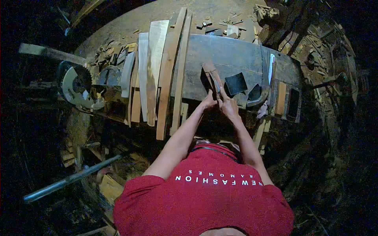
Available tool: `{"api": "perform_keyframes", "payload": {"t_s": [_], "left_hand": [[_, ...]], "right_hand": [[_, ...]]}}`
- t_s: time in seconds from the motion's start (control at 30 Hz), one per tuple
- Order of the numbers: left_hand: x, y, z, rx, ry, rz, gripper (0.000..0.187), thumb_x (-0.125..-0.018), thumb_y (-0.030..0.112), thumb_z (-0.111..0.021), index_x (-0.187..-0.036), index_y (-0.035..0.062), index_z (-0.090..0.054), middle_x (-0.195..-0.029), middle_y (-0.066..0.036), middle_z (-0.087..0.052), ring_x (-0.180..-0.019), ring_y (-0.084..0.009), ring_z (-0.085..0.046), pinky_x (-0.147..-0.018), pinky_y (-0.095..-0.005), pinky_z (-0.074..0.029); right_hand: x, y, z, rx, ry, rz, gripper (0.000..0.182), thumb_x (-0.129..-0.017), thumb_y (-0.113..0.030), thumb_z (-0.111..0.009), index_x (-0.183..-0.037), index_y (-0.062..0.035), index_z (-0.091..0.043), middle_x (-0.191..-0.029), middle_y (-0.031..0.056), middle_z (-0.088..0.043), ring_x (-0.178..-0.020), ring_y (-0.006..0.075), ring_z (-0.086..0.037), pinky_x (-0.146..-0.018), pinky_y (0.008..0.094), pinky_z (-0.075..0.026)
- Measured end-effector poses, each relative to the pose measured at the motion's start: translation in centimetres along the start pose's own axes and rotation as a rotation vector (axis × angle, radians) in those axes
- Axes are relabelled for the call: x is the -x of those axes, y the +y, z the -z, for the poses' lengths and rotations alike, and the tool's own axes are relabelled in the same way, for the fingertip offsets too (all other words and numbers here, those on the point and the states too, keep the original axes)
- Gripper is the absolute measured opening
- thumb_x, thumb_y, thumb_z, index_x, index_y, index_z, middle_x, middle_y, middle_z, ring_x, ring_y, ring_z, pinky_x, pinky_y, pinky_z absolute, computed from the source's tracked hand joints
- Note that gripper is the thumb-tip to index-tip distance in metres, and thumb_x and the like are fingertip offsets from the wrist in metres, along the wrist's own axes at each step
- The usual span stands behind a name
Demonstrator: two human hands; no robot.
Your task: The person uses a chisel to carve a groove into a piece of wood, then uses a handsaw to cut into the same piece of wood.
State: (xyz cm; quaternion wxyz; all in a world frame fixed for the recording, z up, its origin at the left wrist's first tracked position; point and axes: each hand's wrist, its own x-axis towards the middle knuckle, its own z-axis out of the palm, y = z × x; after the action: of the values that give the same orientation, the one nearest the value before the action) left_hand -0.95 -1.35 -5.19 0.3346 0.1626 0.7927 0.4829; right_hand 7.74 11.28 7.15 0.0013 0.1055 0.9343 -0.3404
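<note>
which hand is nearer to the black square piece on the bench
Right. The right hand is just below the black square piece; the left hand is farther off, to its lower left.

left grip (209,102), right grip (229,107) at wooden piece (210,70); dark square (236,83) beside.

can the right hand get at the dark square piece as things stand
Probably yes: the right hand is close to the dark square piece, with nothing visible between them, though it seems busy at the narrow wooden piece and may have to leave that first.
</note>
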Motion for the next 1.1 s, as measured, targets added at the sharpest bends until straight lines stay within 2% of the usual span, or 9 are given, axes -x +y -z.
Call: {"api": "perform_keyframes", "payload": {"t_s": [0.17, 0.27, 0.5, 0.53, 0.63, 0.8, 0.9, 0.93, 1.1], "left_hand": [[-0.4, -0.2, -0.2, 0.028, 0.058, -0.047, 0.086, -0.067, 0.015, -0.072, -0.13, -0.0012, -0.016, -0.123, -0.019, -0.043, -0.113, -0.0262, -0.044, -0.094, -0.0348, -0.037], [0.7, 1.9, 0.2, -0.012, -0.046, 0.189, 0.075, -0.068, 0.013, -0.071, -0.126, -0.001, -0.026, -0.123, -0.02, -0.043, -0.113, -0.0273, -0.044, -0.096, -0.0343, -0.036], [0.1, 0.3, 0.1, 0.003, -0.038, 0.084, 0.085, -0.068, 0.014, -0.072, -0.128, -0.0024, -0.016, -0.123, -0.02, -0.04, -0.114, -0.0275, -0.041, -0.098, -0.0348, -0.034], [0.3, 1.1, 0.2, -0.036, -0.036, 0.001, 0.082, -0.068, 0.013, -0.072, -0.127, -0.0006, -0.017, -0.12, -0.02, -0.042, -0.105, -0.027, -0.049, -0.087, -0.0356, -0.045], [1.1, 2.9, 0.7, 0.158, -0.092, 0.209, 0.093, -0.065, 0.022, -0.075, -0.129, -0.0046, -0.013, -0.114, -0.021, -0.045, -0.093, -0.0282, -0.053, -0.076, -0.0368, -0.047], [0.9, 2.4, 0.7, 0.078, -0.098, -0.026, 0.096, -0.062, 0.026, -0.076, -0.131, 0.0011, -0.015, -0.121, -0.019, -0.038, -0.112, -0.0292, -0.041, -0.091, -0.0374, -0.038], [1.0, 2.7, 0.7, 0.058, -0.062, 0.037, 0.098, -0.062, 0.027, -0.076, -0.132, 0.0006, -0.013, -0.125, -0.02, -0.036, -0.115, -0.0293, -0.038, -0.095, -0.0374, -0.034], [0.9, 2.7, 0.8, 0.04, -0.081, 0.103, 0.099, -0.063, 0.027, -0.076, -0.132, 0.0004, -0.011, -0.126, -0.02, -0.036, -0.11, -0.0292, -0.044, -0.083, -0.0384, -0.045], [0.6, 1.3, 0.4, 0.18, -0.086, 0.16, 0.106, -0.064, 0.027, -0.077, -0.134, -0.0011, -0.002, -0.124, -0.022, -0.04, -0.089, -0.027, -0.057, -0.045, -0.0314, -0.052]], "right_hand": [[3.7, 0.1, 1.8, -0.034, -0.051, -0.083, 0.061, -0.078, -0.018, -0.056, -0.134, -0.0191, -0.032, -0.076, 0.0269, -0.058, -0.072, 0.0443, -0.057, -0.064, 0.0502, -0.045], [3.4, 0.0, 1.3, -0.027, -0.071, -0.101, 0.061, -0.078, -0.019, -0.056, -0.134, -0.0201, -0.032, -0.079, 0.026, -0.059, -0.075, 0.0438, -0.058, -0.068, 0.05, -0.047], [2.2, 0.4, 0.3, -0.031, -0.033, -0.11, 0.059, -0.08, -0.022, -0.056, -0.134, -0.0241, -0.032, -0.077, 0.0269, -0.058, -0.072, 0.0436, -0.057, -0.063, 0.0501, -0.045], [3.1, 0.3, 1.1, -0.066, -0.031, -0.105, 0.059, -0.079, -0.02, -0.056, -0.134, -0.0239, -0.033, -0.074, 0.0283, -0.057, -0.071, 0.0446, -0.056, -0.062, 0.0498, -0.044], [4.5, -0.4, 2.7, -0.017, -0.129, -0.185, 0.056, -0.08, -0.021, -0.056, -0.132, -0.025, -0.036, -0.078, 0.0287, -0.057, -0.074, 0.0443, -0.055, -0.062, 0.0498, -0.044], [0.7, -0.7, 1.0, -0.081, -0.046, -0.103, 0.056, -0.08, -0.021, -0.056, -0.132, -0.025, -0.035, -0.079, 0.0294, -0.056, -0.075, 0.0445, -0.055, -0.063, 0.0505, -0.044], [0.7, -0.6, 1.1, -0.073, -0.051, -0.09, 0.057, -0.08, -0.02, -0.056, -0.133, -0.0248, -0.035, -0.077, 0.0296, -0.056, -0.074, 0.045, -0.055, -0.063, 0.0506, -0.044], [1.3, -0.5, 1.5, -0.046, -0.092, -0.109, 0.057, -0.08, -0.02, -0.056, -0.133, -0.0247, -0.035, -0.076, 0.0295, -0.056, -0.073, 0.0453, -0.055, -0.063, 0.0504, -0.044], [4.5, -0.4, 2.8, -0.044, -0.089, -0.127, 0.055, -0.08, -0.019, -0.056, -0.132, -0.0243, -0.037, -0.074, 0.0287, -0.057, -0.071, 0.0457, -0.055, -0.06, 0.0504, -0.045]]}}
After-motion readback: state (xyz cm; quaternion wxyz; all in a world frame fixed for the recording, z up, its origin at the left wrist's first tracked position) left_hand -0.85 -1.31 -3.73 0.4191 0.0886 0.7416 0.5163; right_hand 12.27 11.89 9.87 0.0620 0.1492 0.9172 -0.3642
